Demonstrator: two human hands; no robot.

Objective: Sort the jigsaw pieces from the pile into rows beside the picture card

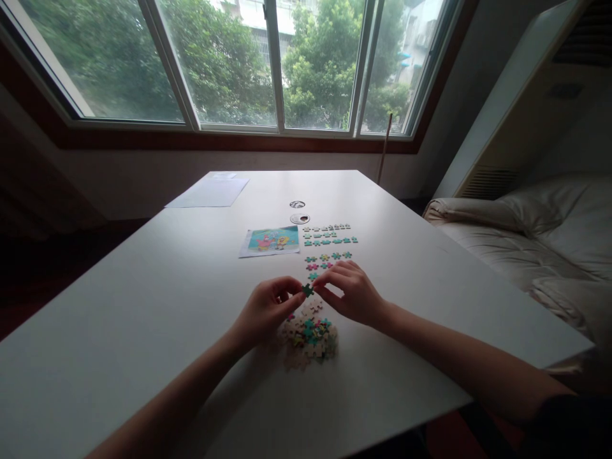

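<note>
Both my hands meet over the white table [143, 306], pinching one small dark green puzzle piece [307, 290] between their fingertips. My left hand [265, 310] grips it from the left, my right hand [351, 293] from the right. Just below them lies a loose pile of puzzle pieces [312, 335], some face down, some teal, pink and yellow. Beyond my hands, sorted pieces lie in rows [329, 234], with a shorter row of teal and pink ones [327, 260] closer to me. A small colourful reference picture [270, 241] lies to their left.
A sheet of paper [209, 191] lies at the table's far left. Two small round objects [299, 211] sit past the rows. A pale sofa [526, 236] stands to the right of the table. A wide window fills the far wall.
</note>
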